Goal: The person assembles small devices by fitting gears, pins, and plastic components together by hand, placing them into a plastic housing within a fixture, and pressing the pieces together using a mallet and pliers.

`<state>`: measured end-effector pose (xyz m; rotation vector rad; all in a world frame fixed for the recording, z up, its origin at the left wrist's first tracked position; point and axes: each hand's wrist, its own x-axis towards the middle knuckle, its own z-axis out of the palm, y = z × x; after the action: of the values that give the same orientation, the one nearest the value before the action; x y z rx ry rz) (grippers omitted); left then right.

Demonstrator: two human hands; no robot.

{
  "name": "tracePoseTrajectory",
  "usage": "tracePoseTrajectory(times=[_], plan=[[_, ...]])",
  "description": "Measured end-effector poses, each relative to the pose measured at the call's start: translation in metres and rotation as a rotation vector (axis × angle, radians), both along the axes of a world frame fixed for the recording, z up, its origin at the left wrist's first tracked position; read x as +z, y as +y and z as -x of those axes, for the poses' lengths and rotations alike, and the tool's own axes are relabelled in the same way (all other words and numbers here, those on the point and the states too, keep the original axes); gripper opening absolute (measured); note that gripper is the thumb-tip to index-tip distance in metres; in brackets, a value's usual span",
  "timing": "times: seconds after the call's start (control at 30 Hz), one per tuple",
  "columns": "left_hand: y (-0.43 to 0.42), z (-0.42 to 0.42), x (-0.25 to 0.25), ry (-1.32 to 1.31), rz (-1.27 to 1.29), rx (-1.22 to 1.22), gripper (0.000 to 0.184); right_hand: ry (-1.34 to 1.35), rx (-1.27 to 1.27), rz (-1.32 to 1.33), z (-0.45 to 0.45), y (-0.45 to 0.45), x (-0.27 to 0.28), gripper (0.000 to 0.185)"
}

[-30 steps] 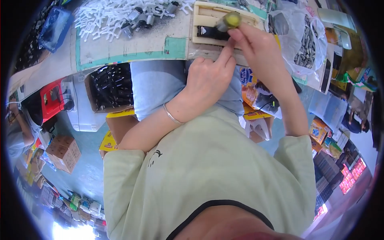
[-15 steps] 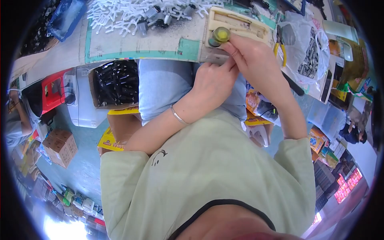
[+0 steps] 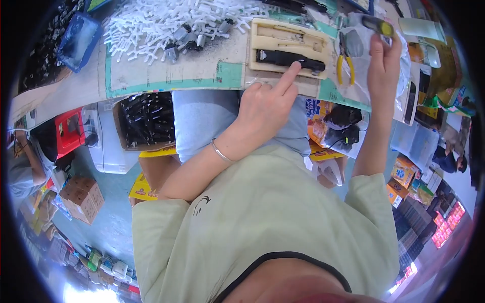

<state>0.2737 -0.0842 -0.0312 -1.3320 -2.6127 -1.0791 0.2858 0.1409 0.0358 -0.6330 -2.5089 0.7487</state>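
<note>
A cream fixture [image 3: 289, 33] with recessed slots lies on the worktable, a long black plastic part [image 3: 283, 58] in its front slot. My left hand [image 3: 268, 106], with a bracelet at the wrist, rests at the table edge. Its index finger is stretched out onto the black part and the other fingers are curled, holding nothing. Off to the right, my right hand [image 3: 385, 60] is raised over a white plastic bag. At its fingertips is a dark cylinder with a yellow-green end [image 3: 378, 25]; its exact kind is unclear.
White branched plastic pieces [image 3: 146, 33] are heaped at the back left, with several grey and black caps at their edge. Yellow-handled pliers [image 3: 345, 68] lie right of the fixture. A blue tray [image 3: 78, 43] stands far left. Below the table, a carton [image 3: 146, 121] holds black parts.
My right hand has moved right, away from the fixture, taking the yellow-ended cylinder along. The left hand has parted from it, its index finger now on the black part, which has come into view.
</note>
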Motion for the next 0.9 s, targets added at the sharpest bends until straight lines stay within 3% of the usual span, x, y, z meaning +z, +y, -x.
tracePoseTrajectory(times=[0.07, 0.17, 0.2, 0.27, 0.3, 0.37, 0.43, 0.53, 0.63, 0.7, 0.73, 0.8, 0.87, 0.9], plan=[[0.0, 0.007, 0.002, 0.038, 0.002, -0.015, 0.017, -0.076, -0.156, -0.149, -0.008, 0.047, -0.008, 0.056], [-0.002, 0.017, 0.013, -0.084, -0.119, -0.074, 0.024, -0.175, -0.251, -0.32, -0.018, 0.107, -0.029, 0.055], [0.002, 0.024, 0.015, -0.077, -0.123, -0.083, 0.024, -0.186, -0.217, -0.223, -0.018, 0.108, -0.025, 0.053], [0.011, 0.036, 0.018, 0.078, -0.167, -0.022, 0.029, -0.185, -0.115, -0.275, -0.024, 0.122, -0.032, 0.048], [0.013, 0.042, 0.028, 0.099, -0.086, -0.015, 0.035, -0.159, -0.088, -0.448, -0.025, 0.112, -0.03, 0.04], [0.017, 0.052, 0.018, 0.163, -0.055, -0.048, 0.037, -0.157, 0.033, -0.466, -0.029, 0.076, -0.013, 0.028], [0.02, 0.058, 0.015, 0.229, -0.023, -0.085, 0.04, -0.371, 0.095, -0.012, -0.033, 0.029, 0.007, 0.023], [0.019, 0.059, 0.019, 0.185, -0.094, -0.118, 0.037, -0.461, 0.183, -0.113, -0.039, 0.0, -0.018, 0.023], [0.016, 0.054, 0.032, -0.645, -0.442, -0.019, 0.033, -0.42, 0.161, -0.161, -0.031, -0.002, -0.029, 0.018], [0.017, 0.055, 0.035, -0.894, -0.643, 0.001, 0.035, -0.484, 0.053, -0.299, -0.026, -0.008, -0.038, 0.021], [0.014, 0.057, 0.036, -0.889, -0.642, -0.002, 0.035, -0.479, 0.051, -0.299, -0.029, -0.009, -0.045, 0.021], [0.005, 0.064, 0.036, -1.352, -0.71, 0.009, 0.029, -0.269, 0.094, -0.361, -0.034, -0.009, -0.059, 0.02], [0.002, 0.065, 0.037, -1.363, -0.715, 0.012, 0.029, -0.212, 0.135, -0.377, -0.041, -0.001, -0.069, 0.019], [0.001, 0.064, 0.038, -1.378, -0.718, 0.014, 0.03, -0.037, 0.135, -0.256, -0.042, 0.002, -0.071, 0.018]])
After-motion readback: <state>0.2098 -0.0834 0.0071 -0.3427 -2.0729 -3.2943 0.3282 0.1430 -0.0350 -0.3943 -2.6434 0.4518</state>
